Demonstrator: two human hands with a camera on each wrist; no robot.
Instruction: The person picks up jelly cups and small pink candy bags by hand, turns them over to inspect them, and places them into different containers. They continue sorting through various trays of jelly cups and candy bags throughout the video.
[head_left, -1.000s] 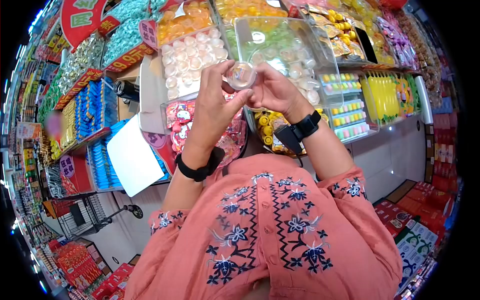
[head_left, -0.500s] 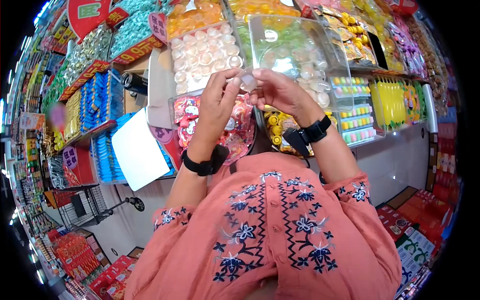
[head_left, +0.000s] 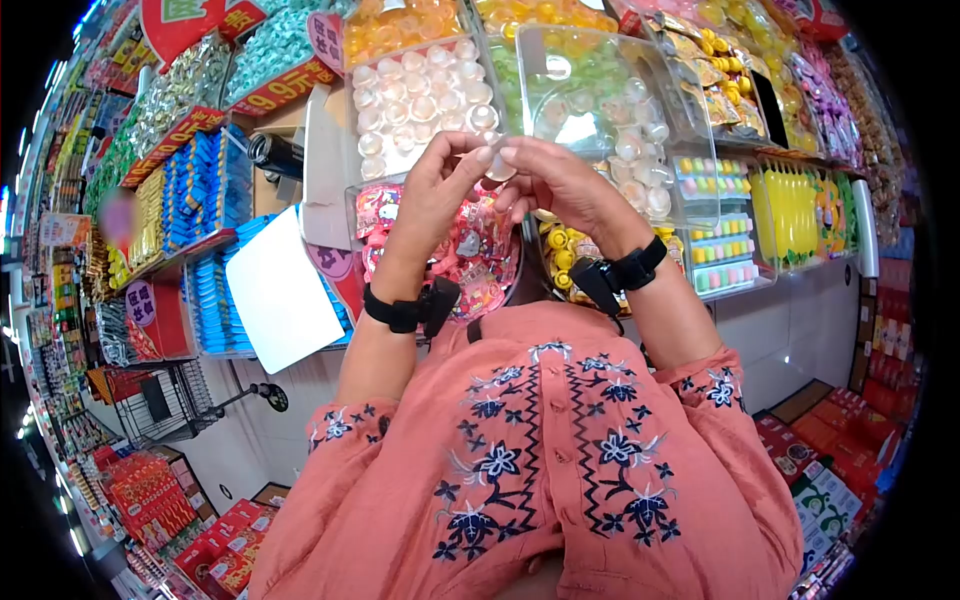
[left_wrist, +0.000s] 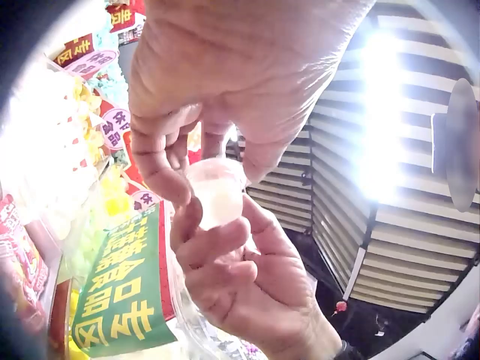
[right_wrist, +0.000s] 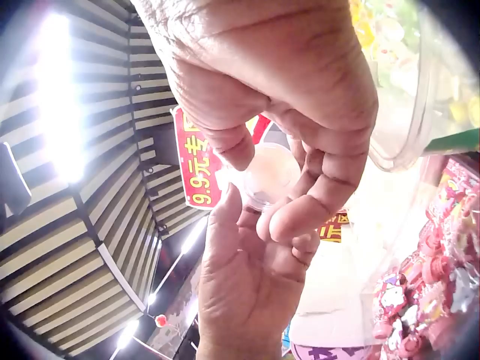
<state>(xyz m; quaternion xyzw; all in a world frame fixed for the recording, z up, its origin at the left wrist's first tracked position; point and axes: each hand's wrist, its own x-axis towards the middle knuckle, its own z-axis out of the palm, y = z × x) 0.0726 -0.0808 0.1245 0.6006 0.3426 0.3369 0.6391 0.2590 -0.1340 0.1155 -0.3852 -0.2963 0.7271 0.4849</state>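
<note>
A small translucent jelly cup [head_left: 500, 168] is held between both hands, above the front of the candy display. My left hand [head_left: 435, 190] pinches it with thumb and fingers from the left. From the other side my right hand [head_left: 570, 190] grips it, thumb close to the left thumb in the head view. Whitish filling shows through the wall of the jelly cup [left_wrist: 217, 196] in the left wrist view. Its round face [right_wrist: 271, 174] is turned toward the right wrist camera, framed by curled fingers. Behind the hands sits a clear bin of similar jelly cups [head_left: 420, 95].
A clear lid [head_left: 690, 150] stands tilted over the green and white jelly cups. Pink packets [head_left: 485, 250] fill a tub under the hands, with yellow-topped packets [head_left: 565, 255] beside it. A white sheet [head_left: 285, 290] lies at the left. A shopping cart [head_left: 165, 410] stands lower left.
The jelly cup has been turned in the fingers, from its round face toward the head camera to nearly hidden behind the thumbs. Both hands have drawn closer together. The head view has shifted slightly.
</note>
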